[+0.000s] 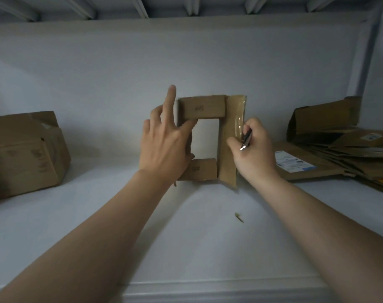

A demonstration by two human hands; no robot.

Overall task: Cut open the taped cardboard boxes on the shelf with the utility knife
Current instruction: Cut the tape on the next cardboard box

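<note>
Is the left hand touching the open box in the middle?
Touching. The head view shows the left hand with its thumb on the top flap of the open box.

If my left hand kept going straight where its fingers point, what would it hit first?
Probably the white back wall: the left hand points up beside the box, not at it; depth unclear.
</note>
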